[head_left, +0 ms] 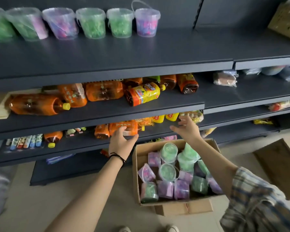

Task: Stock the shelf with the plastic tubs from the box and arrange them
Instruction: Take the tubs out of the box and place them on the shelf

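Both hands empty, fingers spread, above box, tubs jumbled, tilted.

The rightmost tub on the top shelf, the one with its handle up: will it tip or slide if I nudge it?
The rightmost tub probably slides easily: clear thin plastic on a smooth shelf. It narrows toward its base, so a high push may tip it. The thin raised handle looks floppy; better to grip the body.
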Available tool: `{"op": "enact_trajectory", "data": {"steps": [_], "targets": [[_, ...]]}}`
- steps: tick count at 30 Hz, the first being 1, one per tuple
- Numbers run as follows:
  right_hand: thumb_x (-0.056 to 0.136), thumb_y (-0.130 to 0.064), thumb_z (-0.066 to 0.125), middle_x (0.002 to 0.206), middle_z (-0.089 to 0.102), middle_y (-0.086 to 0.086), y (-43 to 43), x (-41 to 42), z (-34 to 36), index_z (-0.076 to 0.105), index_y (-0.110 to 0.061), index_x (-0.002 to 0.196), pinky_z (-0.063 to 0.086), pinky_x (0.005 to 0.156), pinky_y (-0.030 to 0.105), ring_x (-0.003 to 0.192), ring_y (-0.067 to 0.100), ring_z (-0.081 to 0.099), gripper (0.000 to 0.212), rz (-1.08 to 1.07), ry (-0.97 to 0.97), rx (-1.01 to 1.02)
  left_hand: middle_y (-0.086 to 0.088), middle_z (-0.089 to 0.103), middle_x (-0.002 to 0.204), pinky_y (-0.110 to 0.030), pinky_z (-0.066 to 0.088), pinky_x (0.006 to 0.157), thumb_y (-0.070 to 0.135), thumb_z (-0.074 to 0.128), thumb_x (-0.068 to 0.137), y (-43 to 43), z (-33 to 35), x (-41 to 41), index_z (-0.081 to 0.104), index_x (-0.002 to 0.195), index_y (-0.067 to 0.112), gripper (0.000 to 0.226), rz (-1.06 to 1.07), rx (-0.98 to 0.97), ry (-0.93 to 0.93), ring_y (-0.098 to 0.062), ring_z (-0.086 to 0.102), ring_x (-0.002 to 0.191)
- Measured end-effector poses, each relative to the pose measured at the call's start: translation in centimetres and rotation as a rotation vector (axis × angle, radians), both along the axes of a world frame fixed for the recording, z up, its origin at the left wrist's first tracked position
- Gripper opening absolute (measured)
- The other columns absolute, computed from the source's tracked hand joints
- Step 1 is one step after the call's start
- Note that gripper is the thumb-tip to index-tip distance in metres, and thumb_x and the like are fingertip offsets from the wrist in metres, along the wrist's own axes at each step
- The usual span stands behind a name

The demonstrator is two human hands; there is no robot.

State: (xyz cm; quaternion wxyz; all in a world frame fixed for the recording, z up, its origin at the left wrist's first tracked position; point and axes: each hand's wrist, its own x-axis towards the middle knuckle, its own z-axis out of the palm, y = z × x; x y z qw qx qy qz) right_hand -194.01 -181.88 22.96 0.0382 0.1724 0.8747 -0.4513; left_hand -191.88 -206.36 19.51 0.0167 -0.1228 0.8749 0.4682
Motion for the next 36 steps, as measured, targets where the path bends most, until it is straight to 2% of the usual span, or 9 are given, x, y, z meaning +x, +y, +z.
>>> {"op": "enact_trajectory", "data": {"steps": [7, 11, 13, 18, 23, 26, 29, 34, 36], "targets": [[0.076, -0.025, 0.081, 0.103, 0.06, 0.002, 6.4, 3.5, -11.4, 0.052, -0.013, 0.118, 0.048, 0.08, 0.031, 0.094, 0.02, 0.06, 0.053, 0.03, -0.266, 0.017, -0.004, 0.054, 0.127, -0.041, 0.047, 0.097, 0.058, 0.067, 0.068, 7.7, -10.3, 3.3, 0.052, 0.129, 0.019, 0.074, -0.079, -0.013, -0.304, -0.022, 0.052, 0.117], [0.075, -0.028, 0.081, 0.111, 0.056, 0.002, 9.8, 6.0, -19.7, 0.049, -0.015, 0.126, 0.051, 0.076, 0.032, 0.101, 0.022, 0.058, 0.062, 0.08, -0.466, -0.018, -0.01, 0.053, 0.128, -0.033, 0.043, 0.098, 0.051, 0.077, 0.063, 11.7, -17.6, 5.9, 0.05, 0.132, 0.012, 0.084, 0.001, 0.06, -0.437, -0.026, 0.051, 0.12], [0.075, -0.026, 0.081, 0.118, 0.058, 0.006, 10.9, 7.3, -23.5, 0.049, -0.013, 0.128, 0.051, 0.081, 0.034, 0.104, 0.022, 0.057, 0.063, 0.101, -0.537, -0.033, -0.008, 0.053, 0.125, -0.033, 0.044, 0.097, 0.049, 0.079, 0.063, 13.0, -20.5, 7.2, 0.049, 0.133, 0.012, 0.084, 0.026, 0.035, -0.502, -0.026, 0.052, 0.119], [0.073, -0.028, 0.083, 0.122, 0.055, 0.014, 12.0, 10.2, -30.7, 0.05, -0.009, 0.13, 0.039, 0.082, 0.027, 0.114, 0.029, 0.052, 0.068, 0.138, -0.629, 0.038, -0.01, 0.059, 0.129, -0.034, 0.045, 0.096, 0.061, 0.077, 0.055, 14.6, -26.7, 9.8, 0.05, 0.133, 0.013, 0.096, 0.131, -0.064, -0.645, -0.027, 0.056, 0.116], [0.062, -0.038, 0.086, 0.132, 0.047, 0.011, 12.7, 10.8, -35.8, 0.043, -0.02, 0.138, 0.042, 0.101, 0.041, 0.123, 0.034, 0.045, 0.089, 0.294, -0.609, 0.14, -0.016, 0.048, 0.139, -0.038, 0.036, 0.108, 0.058, 0.08, 0.058, 17.6, -32.2, 10.2, 0.044, 0.137, 0.004, 0.102, 0.075, -0.005, -0.709, -0.03, 0.045, 0.129], [0.057, -0.046, 0.085, 0.148, 0.036, 0.004, 13.0, 10.7, -38.0, 0.033, -0.022, 0.147, 0.033, 0.11, 0.044, 0.137, 0.029, 0.032, 0.106, 0.41, -0.626, 0.161, -0.019, 0.042, 0.145, -0.037, 0.033, 0.111, 0.059, 0.081, 0.056, 20.0, -34.8, 10.2, 0.035, 0.143, 0.002, 0.115, 0.097, 0.081, -0.723, -0.031, 0.039, 0.134], [0.041, -0.071, 0.068, 0.152, 0.032, 0.001, 13.2, 10.4, -39.8, 0.028, -0.022, 0.149, 0.026, 0.115, 0.044, 0.14, 0.027, 0.026, 0.125, 0.454, -0.609, 0.214, -0.018, 0.033, 0.151, -0.034, 0.026, 0.114, 0.045, 0.087, 0.063, 21.3, -37.1, 9.7, 0.022, 0.15, 0.002, 0.117, 0.122, 0.085, -0.75, -0.029, 0.031, 0.141], [0.073, -0.053, 0.072, 0.152, 0.028, -0.002, 13.6, 10.6, -41.4, 0.019, -0.025, 0.151, 0.029, 0.111, 0.044, 0.136, 0.028, 0.02, 0.098, 0.624, -0.559, 0.416, -0.019, 0.038, 0.147, -0.038, 0.03, 0.112, 0.055, 0.088, 0.053, 22.2, -38.8, 9.0, 0.028, 0.146, 0.002, 0.123, 0.186, -0.01, -0.789, -0.032, 0.035, 0.137], [0.074, -0.052, 0.07, 0.15, 0.029, -0.001, 13.7, 10.3, -41.5, 0.018, -0.025, 0.151, 0.031, 0.109, 0.043, 0.134, 0.028, 0.022, 0.096, 0.666, -0.527, 0.486, -0.019, 0.038, 0.147, -0.038, 0.03, 0.109, 0.059, 0.086, 0.052, 22.3, -39.0, 8.8, 0.028, 0.145, 0.002, 0.124, 0.198, -0.034, -0.807, -0.034, 0.036, 0.135]]}}
